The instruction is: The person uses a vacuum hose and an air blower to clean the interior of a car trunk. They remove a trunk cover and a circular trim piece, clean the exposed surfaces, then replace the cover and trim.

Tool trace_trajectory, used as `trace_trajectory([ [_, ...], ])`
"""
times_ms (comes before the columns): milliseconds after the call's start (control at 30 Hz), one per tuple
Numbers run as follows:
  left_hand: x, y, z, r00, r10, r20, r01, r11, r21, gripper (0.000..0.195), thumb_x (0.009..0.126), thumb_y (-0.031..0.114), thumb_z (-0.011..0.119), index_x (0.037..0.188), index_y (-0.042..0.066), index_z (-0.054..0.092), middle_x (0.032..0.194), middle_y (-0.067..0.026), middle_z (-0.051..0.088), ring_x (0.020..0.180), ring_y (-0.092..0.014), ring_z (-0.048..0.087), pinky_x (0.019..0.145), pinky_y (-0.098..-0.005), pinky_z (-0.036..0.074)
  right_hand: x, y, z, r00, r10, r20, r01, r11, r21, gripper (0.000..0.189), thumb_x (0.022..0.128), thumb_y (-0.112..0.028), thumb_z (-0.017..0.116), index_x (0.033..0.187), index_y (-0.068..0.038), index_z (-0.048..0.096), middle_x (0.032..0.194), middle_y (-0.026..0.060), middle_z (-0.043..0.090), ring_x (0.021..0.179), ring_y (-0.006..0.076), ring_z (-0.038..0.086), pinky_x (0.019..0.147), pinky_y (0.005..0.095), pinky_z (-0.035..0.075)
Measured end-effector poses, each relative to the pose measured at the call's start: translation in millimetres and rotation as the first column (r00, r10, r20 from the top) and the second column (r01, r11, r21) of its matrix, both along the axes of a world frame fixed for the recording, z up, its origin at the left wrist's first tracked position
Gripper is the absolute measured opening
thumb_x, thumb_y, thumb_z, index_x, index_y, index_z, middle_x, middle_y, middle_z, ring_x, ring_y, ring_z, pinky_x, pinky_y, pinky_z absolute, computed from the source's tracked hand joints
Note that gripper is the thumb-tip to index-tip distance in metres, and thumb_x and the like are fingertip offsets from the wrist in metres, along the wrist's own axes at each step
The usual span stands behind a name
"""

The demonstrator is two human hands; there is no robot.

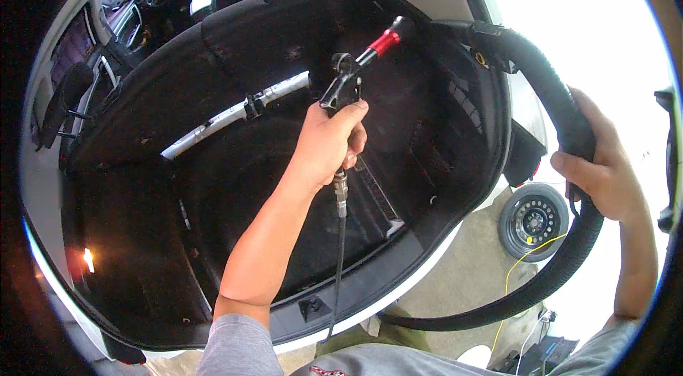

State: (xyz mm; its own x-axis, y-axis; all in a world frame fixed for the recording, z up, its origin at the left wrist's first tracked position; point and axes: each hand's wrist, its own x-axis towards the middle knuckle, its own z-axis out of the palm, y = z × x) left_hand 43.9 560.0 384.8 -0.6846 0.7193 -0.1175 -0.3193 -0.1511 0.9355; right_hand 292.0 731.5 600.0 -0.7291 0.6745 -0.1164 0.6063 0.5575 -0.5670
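My left hand (336,141) is closed around the handle of an air blow gun (341,85) with a red-and-black nozzle end, over the cargo area of a car. From the gun's fitting below my fist, a thin dark air hose (339,264) runs down past the rear sill. At the right, my right hand (605,162) grips a thick black corrugated vacuum hose (555,88). One end of that hose reaches into the trunk's right side; the rest curves down behind me. The hose's tip is not clear against the dark lining.
Black seatbacks (240,29) border the trunk's far side. A silvery strip (229,120) lies across the dark lining. The rear sill (357,290) is nearest me. On the floor at right are a spare wheel (533,221), a yellow cord (507,280) and black equipment (549,354).
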Motion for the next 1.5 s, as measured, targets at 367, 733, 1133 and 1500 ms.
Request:
trace_trajectory([
  [367,17,-51,-6,0.97,-0.237,-0.053,0.223,0.956,-0.19,0.021,0.105,0.023,0.059,0.115,0.004,0.061,0.057,-0.0025,0.052,0.04,-0.008,0.041,0.039,-0.0256,0.033,10,8,-5,0.998,0.057,-0.023,-0.058,0.997,-0.047,0.081,0.085,-0.002,0.076,0.157,0.005,0.041,0.109,0.0047,0.064,0.092,0.009,0.059,0.078,0.0272,0.049],
  [733,31,-89,-53,0.964,-0.249,0.095,0.252,0.968,-0.01,0.024,0.105,0.022,0.064,0.118,0.002,0.061,0.057,-0.0027,0.053,0.042,-0.007,0.044,0.04,-0.0242,0.035,127,-7,-25,0.973,-0.037,-0.227,0.036,0.999,-0.007,0.102,0.074,0.008,0.073,0.167,-0.005,0.033,0.101,0.0092,0.065,0.068,0.0104,0.058,0.058,0.024,0.048],
  [1133,7,-157,-74,0.934,0.353,-0.053,-0.351,0.88,-0.321,0.026,0.107,0.03,0.065,0.12,0.009,0.062,0.063,-0.0042,0.057,0.044,-0.009,0.044,0.041,-0.0275,0.034,10,-9,-118,0.982,0.126,-0.14,-0.17,0.912,-0.373,0.098,0.078,0.004,0.079,0.165,0.002,0.033,0.124,0.0097,0.065,0.095,0.0125,0.063,0.084,0.0269,0.052],
  [1500,-23,-333,-70,0.494,0.833,-0.249,-0.856,0.416,-0.307,0.021,0.108,0.028,0.063,0.116,0.009,0.063,0.062,-0.0021,0.051,0.045,-0.01,0.041,0.041,-0.0271,0.032,-197,-87,-202,0.774,0.392,-0.497,-0.616,0.647,-0.448,0.095,0.078,-0.006,0.078,0.162,0.001,0.034,0.083,0.0043,0.06,0.065,0.0111,0.06,0.056,0.0253,0.053],
])
